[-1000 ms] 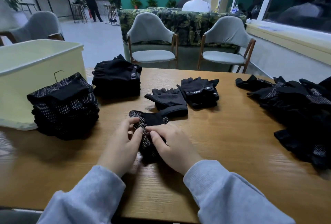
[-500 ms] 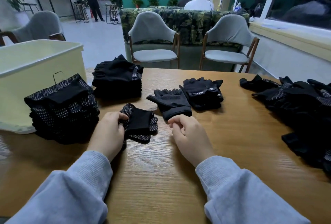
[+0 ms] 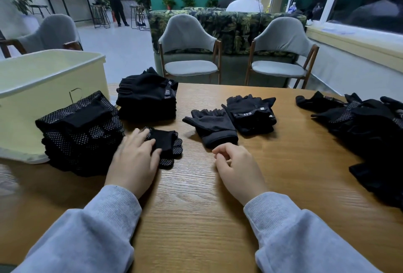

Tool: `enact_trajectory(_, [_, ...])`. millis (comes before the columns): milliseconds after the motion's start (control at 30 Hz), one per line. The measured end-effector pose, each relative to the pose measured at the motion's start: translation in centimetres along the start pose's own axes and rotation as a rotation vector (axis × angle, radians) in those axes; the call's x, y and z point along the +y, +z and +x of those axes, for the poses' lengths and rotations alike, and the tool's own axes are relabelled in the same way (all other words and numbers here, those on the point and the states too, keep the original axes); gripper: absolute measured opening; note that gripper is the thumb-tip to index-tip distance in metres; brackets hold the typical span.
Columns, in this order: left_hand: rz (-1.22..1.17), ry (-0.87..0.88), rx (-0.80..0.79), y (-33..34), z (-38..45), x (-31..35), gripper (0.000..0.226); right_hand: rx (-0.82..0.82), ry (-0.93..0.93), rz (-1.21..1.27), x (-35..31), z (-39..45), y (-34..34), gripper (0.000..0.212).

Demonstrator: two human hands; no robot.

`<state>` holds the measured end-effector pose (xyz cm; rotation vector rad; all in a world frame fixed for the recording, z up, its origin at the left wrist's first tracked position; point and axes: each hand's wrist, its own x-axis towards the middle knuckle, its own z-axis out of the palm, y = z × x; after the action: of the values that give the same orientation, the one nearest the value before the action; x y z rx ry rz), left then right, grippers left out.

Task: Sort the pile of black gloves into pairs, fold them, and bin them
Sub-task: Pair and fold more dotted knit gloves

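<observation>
A folded dotted glove pair point(image 3: 169, 145) lies on the wooden table point(image 3: 196, 207), beside a tall stack of folded dotted gloves point(image 3: 80, 133). My left hand point(image 3: 135, 159) rests flat on the pair's left part, fingers straight. My right hand point(image 3: 236, 168) sits on the table just below a single plain black glove point(image 3: 212, 126), fingers loosely curled, holding nothing. A folded strap glove pair point(image 3: 250, 113) lies behind that glove. A stack of plain folded gloves point(image 3: 147, 98) stands further back. The unsorted pile point(image 3: 370, 133) covers the right side.
A pale yellow bin point(image 3: 43, 89) stands at the left table edge behind the dotted stack. Two grey chairs point(image 3: 189, 54) face the table's far side. People sit and stand in the background.
My left hand has slid the folded dotted pair left to the dotted stack and now lies flat on it. My right hand let go and stays near the single glove's cuff.
</observation>
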<state>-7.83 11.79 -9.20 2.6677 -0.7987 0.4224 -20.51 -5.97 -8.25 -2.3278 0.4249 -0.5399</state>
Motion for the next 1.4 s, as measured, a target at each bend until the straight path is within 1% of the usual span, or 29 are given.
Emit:
enact_trajectory(67, [0.047,0.056,-0.069,0.0,-0.1,0.8,0.049,0.013,0.004,-0.037,0.1,0.0,0.1,0.020])
enact_trajectory(133, [0.032,0.095,-0.132,0.1,-0.3,1.5,0.059,0.051,0.004,-0.093,0.4,0.1,0.2,0.020])
enact_trajectory(167, [0.013,0.106,-0.157,0.1,-0.4,1.7,0.067,0.065,0.007,-0.119,0.6,0.2,0.3,0.020])
enact_trajectory(233, [0.003,0.128,-0.193,0.3,-0.6,2.1,0.082,0.055,0.032,-0.168,0.7,0.4,0.5,0.024])
enact_trajectory(267, [0.002,0.129,-0.202,0.5,-0.6,2.1,0.083,0.037,0.047,-0.196,0.8,0.5,0.6,0.027])
enact_trajectory(367, [-0.030,0.142,-0.184,0.6,-0.6,2.0,0.081,-0.006,0.061,-0.285,0.9,0.8,0.7,0.037])
enact_trajectory(467, [-0.076,0.173,-0.162,0.6,-0.7,2.0,0.081,0.031,0.058,-0.321,1.2,1.5,0.4,0.038])
enact_trajectory(567, [-0.122,0.240,-0.115,0.9,-0.7,2.6,0.067,0.073,0.089,-0.302,1.9,2.6,-0.3,0.043])
enact_trajectory(667, [-0.130,0.370,-0.080,1.5,-0.6,4.3,0.048,0.097,0.113,-0.332,2.9,3.6,-0.8,0.053])
enact_trajectory(767, [-0.187,0.430,-0.087,2.3,0.0,6.8,0.046,0.119,0.099,-0.396,3.7,4.3,-1.2,0.059])
enact_trajectory(800, [-0.200,0.436,-0.076,2.5,0.3,7.6,0.047,0.120,0.095,-0.413,3.9,4.5,-1.3,0.059])
enact_trajectory(867, [-0.199,0.394,-0.075,2.8,1.0,9.1,0.048,0.115,0.088,-0.443,4.5,5.1,-1.5,0.057])
enact_trajectory(967, [-0.135,0.284,-0.171,3.9,2.2,10.2,0.059,0.090,0.080,-0.490,5.4,6.0,-1.9,0.055])
enact_trajectory(1067, [-0.092,0.234,-0.219,4.6,3.1,11.1,0.061,0.037,0.081,-0.502,6.2,6.8,-2.4,0.045])
enact_trajectory(1133, [-0.105,0.248,-0.240,4.8,3.5,11.4,0.057,-0.030,0.115,-0.497,6.7,7.2,-2.7,0.040])
enact_trajectory(1200, [-0.139,0.291,-0.225,4.8,3.6,11.2,0.050,-0.066,0.160,-0.505,7.2,7.5,-3.0,0.041])
enact_trajectory(1333, [-0.245,0.346,-0.194,4.5,3.5,10.7,0.041,-0.043,0.266,-0.556,8.2,7.9,-3.9,0.048])
enact_trajectory(1400, [-0.273,0.365,-0.125,4.6,3.4,10.6,0.038,-0.020,0.319,-0.577,8.7,7.9,-4.5,0.051])
